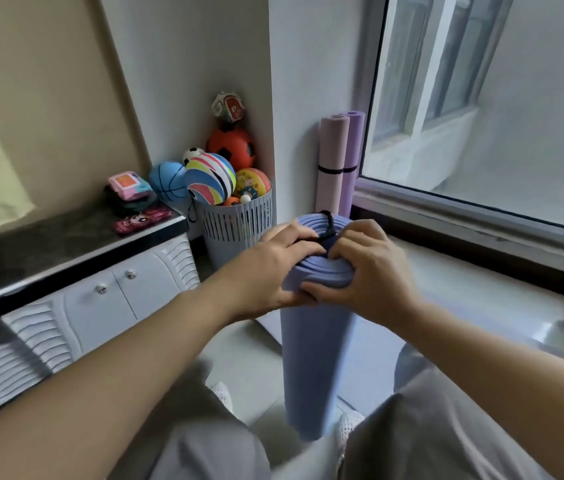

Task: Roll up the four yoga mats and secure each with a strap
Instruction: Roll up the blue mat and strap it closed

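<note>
Hands (275, 268) (374, 268) gripping top, upright blue mat (311, 358)

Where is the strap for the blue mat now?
Head view, centre: the black strap lies on the top end of the upright blue mat, between the left hand and the right hand.

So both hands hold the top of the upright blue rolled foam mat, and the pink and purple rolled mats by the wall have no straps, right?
No: the head view shows the pink rolled mat and the purple rolled mat each wearing a black strap. The rest is right.
</note>
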